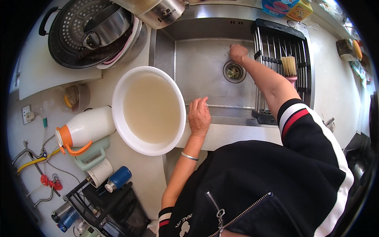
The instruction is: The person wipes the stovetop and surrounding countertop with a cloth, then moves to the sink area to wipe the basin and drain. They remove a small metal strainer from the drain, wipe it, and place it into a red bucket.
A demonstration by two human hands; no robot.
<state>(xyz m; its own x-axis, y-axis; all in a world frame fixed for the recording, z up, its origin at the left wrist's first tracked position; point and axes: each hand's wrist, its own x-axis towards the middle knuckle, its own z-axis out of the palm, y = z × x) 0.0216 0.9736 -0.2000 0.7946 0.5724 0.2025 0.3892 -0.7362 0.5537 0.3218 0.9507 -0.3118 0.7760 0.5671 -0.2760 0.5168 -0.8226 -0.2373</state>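
A stainless steel sink [201, 68] lies before me, its round drain basket [234, 72] holding greenish and pale food scraps. My right hand [238, 53] reaches over the sink floor just beyond the drain, fingers curled; whether it holds something is hidden. My left hand [199, 116] is at the sink's near left edge, fingers slightly bent, beside the rim of a white plastic basin [115, 118]. Cloudy yellowish water [151, 108] fills much of that basin, which stands on the counter left of the sink. I cannot tell whether my left hand touches the sink rim.
A metal drying rack [266, 44] spans the sink's right side, with wooden skewers [288, 65] in a pink holder. Black pans with a steamer plate [71, 26] are stacked upper left. A white and orange thermos jug [91, 126] and a blue bottle [120, 177] are left of the basin.
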